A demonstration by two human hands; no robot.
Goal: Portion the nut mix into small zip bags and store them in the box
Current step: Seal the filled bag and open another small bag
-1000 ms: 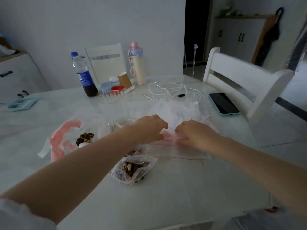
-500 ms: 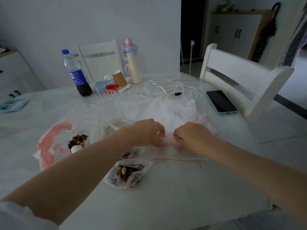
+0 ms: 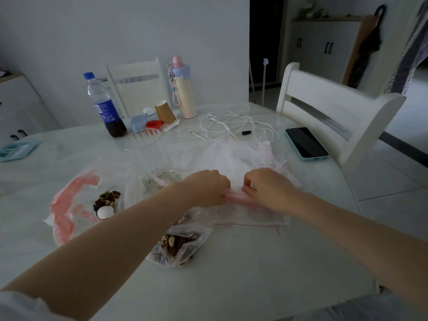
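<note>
Dim table (image 3: 231, 286): both hands pinch empty zip bag (image 3: 250, 213) edge.

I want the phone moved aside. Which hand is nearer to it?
Right. The right hand is nearer the phone, which lies beyond it to the right; the left hand is farther left.

A filled zip bag (image 3: 179, 245) lies on the table (image 3: 231, 286) before both hands, phone (image 3: 306, 142) far right.
</note>
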